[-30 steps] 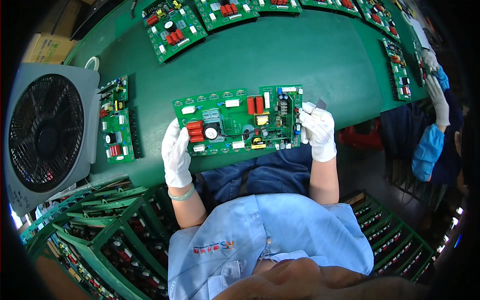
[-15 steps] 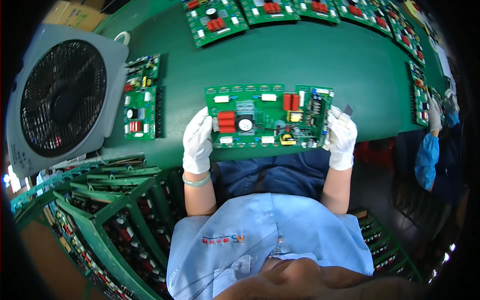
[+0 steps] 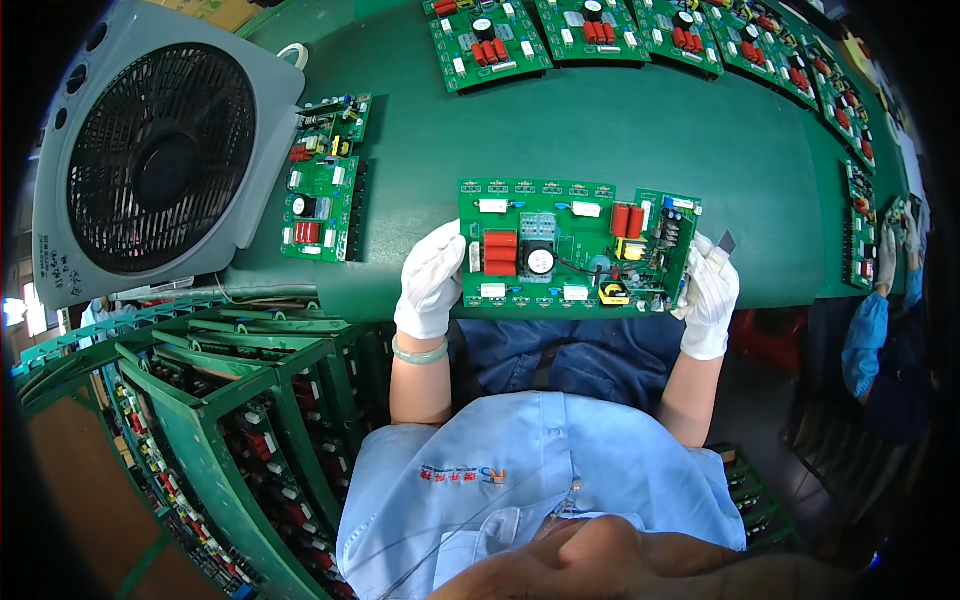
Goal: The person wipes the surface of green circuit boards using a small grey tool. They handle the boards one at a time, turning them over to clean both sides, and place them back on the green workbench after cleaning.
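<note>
In front of me a green circuit board (image 3: 620, 271) with red, white, black and yellow components lies level between my hands, face up. My left hand (image 3: 430, 282), in a white glove, has its fingers at the board's left edge; the fingertips are partly hidden there. On the other side my gloved right hand (image 3: 710, 295) grips the right edge, next to an upright side board covered in parts. A small dark grey flat piece (image 3: 726, 243) sticks out by the right hand's fingers; how it is held cannot be made out.
A large grey fan (image 3: 160, 170) stands at the left, beside another circuit board (image 3: 321, 205). Similar boards (image 3: 490, 40) line the green table's (image 3: 400, 130) far side. Green racks (image 3: 240, 385) of boards stand lower left. A co-worker's sleeve (image 3: 864, 335) shows at the right.
The whole view has shifted, so fan, table and boards appear further right. Both hands remain at the board's edges, and it keeps about the same place over the table.
</note>
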The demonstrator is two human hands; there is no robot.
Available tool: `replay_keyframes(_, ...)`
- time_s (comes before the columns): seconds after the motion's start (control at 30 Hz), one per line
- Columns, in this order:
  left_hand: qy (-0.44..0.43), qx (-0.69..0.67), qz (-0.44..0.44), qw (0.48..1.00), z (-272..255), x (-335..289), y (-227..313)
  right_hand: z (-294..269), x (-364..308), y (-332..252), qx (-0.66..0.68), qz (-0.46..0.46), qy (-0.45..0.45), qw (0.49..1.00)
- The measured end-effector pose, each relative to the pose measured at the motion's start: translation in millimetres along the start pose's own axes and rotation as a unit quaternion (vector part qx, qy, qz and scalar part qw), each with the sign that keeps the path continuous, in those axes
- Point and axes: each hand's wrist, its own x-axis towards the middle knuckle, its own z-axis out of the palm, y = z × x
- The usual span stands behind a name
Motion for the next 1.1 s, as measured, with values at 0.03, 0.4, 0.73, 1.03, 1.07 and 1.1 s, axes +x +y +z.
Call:
replay_keyframes(0.03,-0.005,-0.007,-0.003,1.000,-1,0,0,0,0,0,0.001,0.000,-0.003,1.000)
replay_keyframes(0.4,0.042,0.013,-0.004,0.999,3,0,-2,-1,0,-1,-0.023,-0.007,-0.007,1.000)
replay_keyframes(0.73,0.035,0.015,0.003,0.999,2,0,-4,-5,-1,-3,-0.005,0.018,0.001,1.000)
replay_keyframes(1.03,0.070,0.029,-0.043,0.996,4,11,-7,4,0,-3,0.004,-0.040,0.009,0.999)
replay_keyframes(1.07,0.066,0.036,-0.040,0.996,3,11,-7,3,-1,-4,0.013,-0.027,0.007,1.000)
replay_keyframes(1.1,0.062,0.044,-0.038,0.996,2,11,-7,3,-1,-5,0.023,-0.015,0.004,1.000)
